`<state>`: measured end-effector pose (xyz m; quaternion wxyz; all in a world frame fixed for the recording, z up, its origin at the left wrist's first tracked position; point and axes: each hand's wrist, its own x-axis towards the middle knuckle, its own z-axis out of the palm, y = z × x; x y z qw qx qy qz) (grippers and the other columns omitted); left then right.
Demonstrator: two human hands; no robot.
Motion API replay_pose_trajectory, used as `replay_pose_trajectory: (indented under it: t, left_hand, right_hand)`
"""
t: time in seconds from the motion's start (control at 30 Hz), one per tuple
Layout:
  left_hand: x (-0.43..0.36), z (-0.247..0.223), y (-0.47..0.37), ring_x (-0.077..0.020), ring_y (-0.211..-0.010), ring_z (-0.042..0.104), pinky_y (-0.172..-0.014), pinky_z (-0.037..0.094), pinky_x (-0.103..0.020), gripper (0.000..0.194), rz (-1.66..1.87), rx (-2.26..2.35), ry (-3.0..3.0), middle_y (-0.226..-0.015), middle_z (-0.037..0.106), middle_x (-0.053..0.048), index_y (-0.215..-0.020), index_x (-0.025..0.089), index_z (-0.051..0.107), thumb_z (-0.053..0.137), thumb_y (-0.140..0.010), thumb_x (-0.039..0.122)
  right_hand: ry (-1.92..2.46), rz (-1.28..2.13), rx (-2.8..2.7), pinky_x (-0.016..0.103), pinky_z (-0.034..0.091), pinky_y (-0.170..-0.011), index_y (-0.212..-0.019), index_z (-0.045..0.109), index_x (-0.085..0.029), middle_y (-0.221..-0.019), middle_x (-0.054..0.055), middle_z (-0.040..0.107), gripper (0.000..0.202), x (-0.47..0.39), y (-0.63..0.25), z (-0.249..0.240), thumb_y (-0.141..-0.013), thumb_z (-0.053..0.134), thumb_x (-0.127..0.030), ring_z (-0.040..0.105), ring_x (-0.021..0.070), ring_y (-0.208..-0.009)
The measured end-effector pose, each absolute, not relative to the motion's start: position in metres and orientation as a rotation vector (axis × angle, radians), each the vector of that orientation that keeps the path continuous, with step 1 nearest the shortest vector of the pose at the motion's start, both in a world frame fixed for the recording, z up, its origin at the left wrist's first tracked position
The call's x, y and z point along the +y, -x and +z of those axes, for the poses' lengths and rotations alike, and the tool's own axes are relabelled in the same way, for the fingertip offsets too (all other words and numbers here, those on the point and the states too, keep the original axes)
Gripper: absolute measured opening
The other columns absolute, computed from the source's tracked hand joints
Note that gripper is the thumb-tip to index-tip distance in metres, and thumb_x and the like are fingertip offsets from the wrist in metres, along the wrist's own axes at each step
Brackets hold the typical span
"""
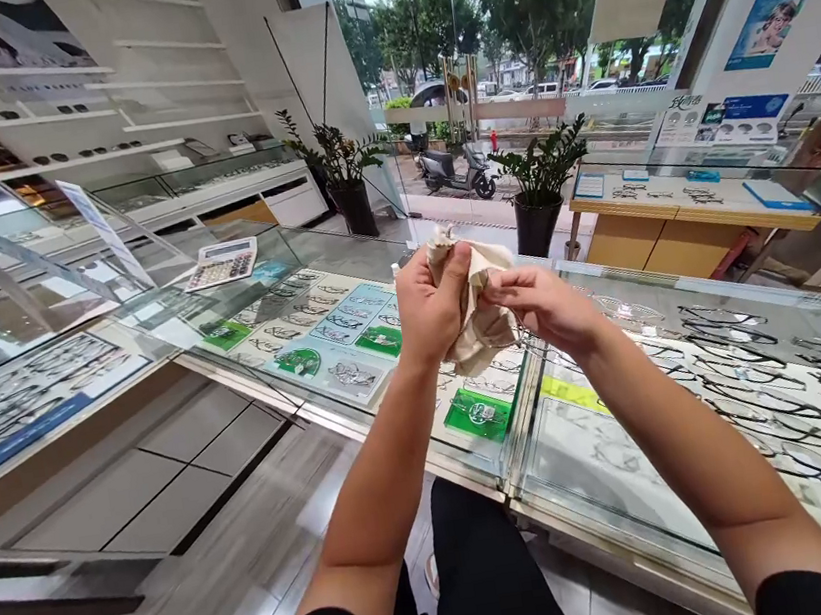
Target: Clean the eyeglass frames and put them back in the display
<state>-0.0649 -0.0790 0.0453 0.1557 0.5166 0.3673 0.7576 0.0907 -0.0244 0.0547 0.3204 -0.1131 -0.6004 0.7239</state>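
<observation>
My left hand is wrapped round a crumpled cream cloth, its thumb pressed on top. My right hand pinches the right side of the same cloth, fingertips together. Thin wire-like parts, perhaps of a glasses frame, show at the cloth's right edge under my right fingers; most of that item is hidden. Both hands are raised above a glass display counter. Below them inside the counter, a green card carries a pair of glasses.
Rows of eyeglasses fill the case on the right. A calculator stands on the glass at left, near a slanted sign. Potted plants stand beyond the counter, before the window. A second glasses tray lies far left.
</observation>
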Motion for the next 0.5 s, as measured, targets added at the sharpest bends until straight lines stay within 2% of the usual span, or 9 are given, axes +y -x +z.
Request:
replay_pose_trajectory:
  t: [0.17,0.23,0.33,0.4,0.5]
  left_hand:
    - [-0.111,0.041,0.082,-0.0113,-0.057,0.056,-0.055,0.047,-0.025,0.051,1.904,0.956,-1.475,-0.068,0.064,0.0,-0.081,0.019,0.068,0.08,-0.093,0.067]
    - [-0.122,0.04,0.085,-0.0128,-0.063,0.061,-0.061,0.052,-0.025,0.047,1.787,0.915,-1.485,-0.073,0.067,-0.001,-0.09,0.018,0.072,0.088,-0.088,0.063]
    - [-0.135,0.037,0.076,-0.0133,-0.07,0.065,-0.067,0.056,-0.024,0.054,1.765,0.908,-1.446,-0.08,0.071,-0.001,-0.1,0.017,0.074,0.102,-0.072,0.055]
    - [-0.14,0.033,0.065,-0.0114,-0.067,0.062,-0.064,0.053,-0.023,0.055,1.835,0.937,-1.392,-0.08,0.07,0.0,-0.096,0.018,0.072,0.103,-0.07,0.055]
    - [-0.146,0.026,0.046,-0.0091,-0.062,0.055,-0.059,0.047,-0.022,0.054,1.984,1.012,-1.341,-0.074,0.064,0.002,-0.086,0.018,0.067,0.095,-0.079,0.064]
  right_hand:
    - [0.341,1.904,-1.588,0.026,0.047,-0.069,-0.073,0.079,-0.018,-0.081,0.002,0.072,0.038,-0.04,-0.097,0.06,-0.067,0.102,-0.047,0.058,0.0125,-0.072]
    - [0.367,1.924,-1.544,0.026,0.046,-0.064,-0.074,0.079,-0.018,-0.076,0.001,0.07,0.038,-0.048,-0.1,0.057,-0.066,0.103,-0.047,0.056,0.0115,-0.067]
    - [0.381,2.009,-1.469,0.025,0.045,-0.061,-0.071,0.076,-0.018,-0.066,-0.002,0.063,0.041,-0.065,-0.101,0.045,-0.066,0.102,-0.05,0.051,0.0104,-0.059]
    - [0.357,2.032,-1.445,0.026,0.048,-0.065,-0.071,0.077,-0.019,-0.067,-0.002,0.065,0.042,-0.078,-0.101,0.036,-0.065,0.103,-0.05,0.056,0.0115,-0.062]
    - [0.325,2.006,-1.42,0.028,0.053,-0.08,-0.078,0.082,-0.019,-0.077,0.001,0.073,0.042,-0.097,-0.102,0.024,-0.061,0.106,-0.05,0.065,0.0149,-0.077]
